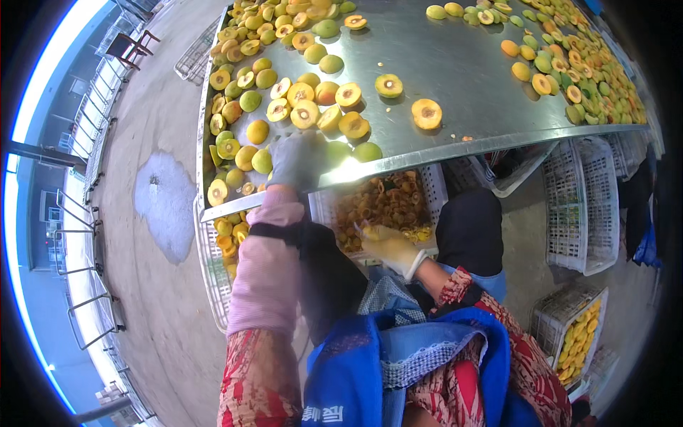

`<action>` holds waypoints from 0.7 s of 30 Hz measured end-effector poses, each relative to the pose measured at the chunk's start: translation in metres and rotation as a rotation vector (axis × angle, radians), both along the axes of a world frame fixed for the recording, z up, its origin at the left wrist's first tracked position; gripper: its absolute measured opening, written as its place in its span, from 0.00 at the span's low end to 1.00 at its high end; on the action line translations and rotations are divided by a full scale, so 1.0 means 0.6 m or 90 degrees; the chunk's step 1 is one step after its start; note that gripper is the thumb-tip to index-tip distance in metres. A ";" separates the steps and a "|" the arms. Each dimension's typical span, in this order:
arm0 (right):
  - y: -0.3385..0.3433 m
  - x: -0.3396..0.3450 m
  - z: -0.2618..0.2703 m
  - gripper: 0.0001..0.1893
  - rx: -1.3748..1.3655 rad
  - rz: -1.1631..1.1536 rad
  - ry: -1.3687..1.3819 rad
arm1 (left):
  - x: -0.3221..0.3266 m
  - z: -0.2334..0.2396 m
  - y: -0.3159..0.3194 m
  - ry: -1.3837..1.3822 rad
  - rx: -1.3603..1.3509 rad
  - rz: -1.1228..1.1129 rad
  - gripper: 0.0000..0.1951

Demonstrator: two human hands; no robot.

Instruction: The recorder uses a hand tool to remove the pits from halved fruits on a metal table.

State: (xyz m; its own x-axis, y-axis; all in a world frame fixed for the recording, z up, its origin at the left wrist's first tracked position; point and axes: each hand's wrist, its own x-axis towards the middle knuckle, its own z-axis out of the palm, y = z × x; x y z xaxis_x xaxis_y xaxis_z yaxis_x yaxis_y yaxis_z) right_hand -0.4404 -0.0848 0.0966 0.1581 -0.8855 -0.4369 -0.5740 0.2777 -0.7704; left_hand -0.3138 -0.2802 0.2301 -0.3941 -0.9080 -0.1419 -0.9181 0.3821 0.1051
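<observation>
My left hand (299, 160), in a grey glove, is blurred at the near edge of the metal table (459, 101). Next to it lie whole-looking and halved yellow-green stone fruit (257, 132); whether its fingers hold a piece is hidden. My right hand (392, 248), in a pale yellow-stained glove, is lower down, over the near side of a white crate (435, 187). A thin pale tool (362, 228) juts from its fingers, too blurred to name. Brown-orange fruit scraps (384, 208) fill that crate. Cut halves on the table show their pits, such as the half (427, 113).
A raised rim (416, 155) edges the table. Under its left corner stands a crate of pitted halves (227, 240). More fruit (592, 80) is heaped at the right. Stacked crates (581, 208) and a crate of yellow halves (579, 341) stand right. A wet patch (164, 205) marks the floor.
</observation>
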 end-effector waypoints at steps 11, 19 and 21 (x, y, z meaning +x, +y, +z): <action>0.011 -0.038 0.116 0.16 0.067 -0.322 -0.844 | 0.026 -0.053 0.268 0.514 -0.096 -0.305 0.20; -0.002 0.017 0.014 0.21 -0.164 -0.221 -0.382 | 0.028 -0.159 0.302 1.209 0.535 0.259 0.18; 0.007 0.007 0.074 0.22 -0.162 -0.193 -0.194 | 0.012 -0.134 0.309 1.035 0.475 0.248 0.18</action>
